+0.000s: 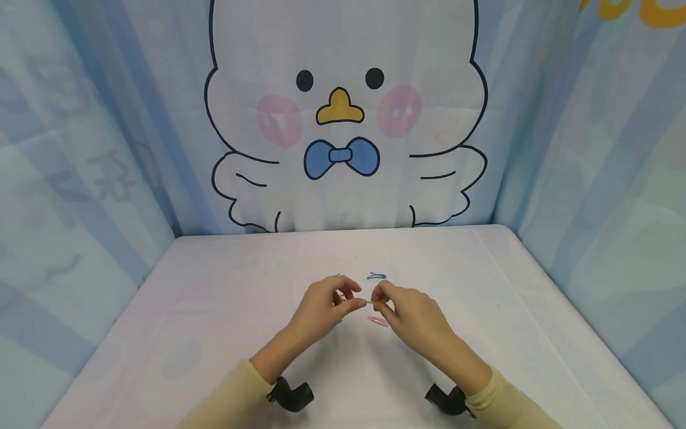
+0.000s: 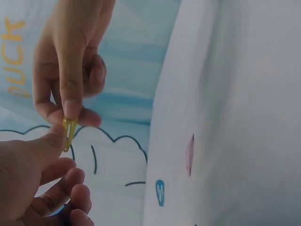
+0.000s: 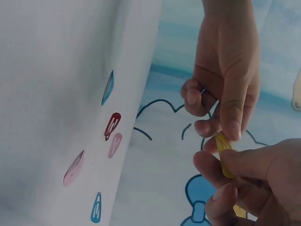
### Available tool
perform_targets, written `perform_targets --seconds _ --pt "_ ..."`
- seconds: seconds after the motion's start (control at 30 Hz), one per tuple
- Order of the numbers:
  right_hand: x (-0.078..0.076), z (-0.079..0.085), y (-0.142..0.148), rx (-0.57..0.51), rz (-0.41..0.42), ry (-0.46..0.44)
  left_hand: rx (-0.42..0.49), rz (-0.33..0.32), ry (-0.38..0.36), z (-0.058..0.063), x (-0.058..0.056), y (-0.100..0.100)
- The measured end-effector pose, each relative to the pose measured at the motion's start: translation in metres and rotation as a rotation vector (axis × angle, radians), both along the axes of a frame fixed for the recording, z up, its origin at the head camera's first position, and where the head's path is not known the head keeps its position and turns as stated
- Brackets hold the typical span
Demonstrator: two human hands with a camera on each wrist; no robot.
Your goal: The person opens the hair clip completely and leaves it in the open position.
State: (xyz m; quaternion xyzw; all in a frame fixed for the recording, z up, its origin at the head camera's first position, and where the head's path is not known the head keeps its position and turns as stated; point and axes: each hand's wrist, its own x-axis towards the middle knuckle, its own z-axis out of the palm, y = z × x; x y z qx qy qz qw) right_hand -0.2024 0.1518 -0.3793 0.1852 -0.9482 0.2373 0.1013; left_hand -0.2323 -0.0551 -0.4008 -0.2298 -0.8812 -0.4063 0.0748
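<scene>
Right wrist: 2 hands touch 1 yellow clip; 5 other clips.

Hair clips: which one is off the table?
The yellow clip, pinched by the left hand and right hand; the blue clips, pink clips and red clip lie on the table.

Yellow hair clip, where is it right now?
In the left wrist view, the yellow hair clip is on the left side, held by the right hand above it and the left hand below it.
</scene>
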Motion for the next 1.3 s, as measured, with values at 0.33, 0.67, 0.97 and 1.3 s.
perform_targets --seconds 0.33,0.67,0.97,1.3 --pt "0.021 0.019 0.005 -0.049 0.031 0.066 -0.021 -0.040 0.153 0.019 0.024 0.006" --pt "0.026 0.023 0.001 -0.052 0.001 0.184 -0.021 0.000 0.227 0.025 0.031 0.006" --pt "0.028 0.024 -0.001 -0.087 0.030 0.329 0.051 0.000 0.313 0.032 0.035 0.005" --pt "0.031 0.026 -0.005 -0.092 0.045 0.469 0.110 0.016 0.329 0.038 0.040 0.005"
